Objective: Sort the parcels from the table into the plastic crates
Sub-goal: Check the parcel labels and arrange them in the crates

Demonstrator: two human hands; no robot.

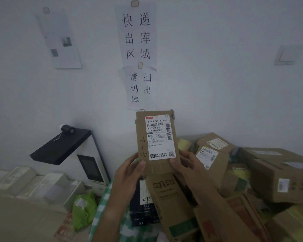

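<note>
Holding small cardboard parcel (156, 140) upright, left hand (129, 173) and right hand (184, 165) pinching bottom corners; lower edge hidden, label print blurred.

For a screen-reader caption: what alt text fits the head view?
Both hands, left hand and right hand, hold a flat brown cardboard parcel upright, its white shipping label facing the camera. Behind it, a pile of brown cardboard boxes and white paper wall signs.

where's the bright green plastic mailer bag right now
The bright green plastic mailer bag lies low and left of centre in the head view, beside the green-checked cloth, left of the left hand.
</note>
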